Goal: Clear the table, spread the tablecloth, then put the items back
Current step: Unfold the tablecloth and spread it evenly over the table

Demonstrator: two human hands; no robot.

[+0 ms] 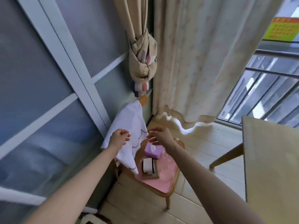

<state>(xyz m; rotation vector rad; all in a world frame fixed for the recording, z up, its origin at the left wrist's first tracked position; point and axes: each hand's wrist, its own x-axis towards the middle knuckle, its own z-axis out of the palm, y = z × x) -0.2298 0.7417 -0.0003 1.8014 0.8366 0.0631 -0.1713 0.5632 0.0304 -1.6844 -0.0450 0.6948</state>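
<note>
White tablecloth (129,126), grey scalloped trim. It hangs over the back of a wooden chair (165,179), well apart from the bare wooden table (271,167).

- Lower corner: hangs to the pink seat, just beside a paper roll in a wooden holder (149,167).
- Also on the seat: purple tissue pack (153,151), next to the roll.
- Left hand (119,137): fingers curled against the cloth; I cannot tell whether they pinch it.
- Right hand (157,136): fingers loosely spread at the scalloped edge, holding nothing evident.

Hazards, as judged:
- The lifted cloth may drag the roll holder or tissues off the seat.
- The top may catch on the chair-back post (143,99).
- A one-sided grip may let slack trail on the floor.
</note>
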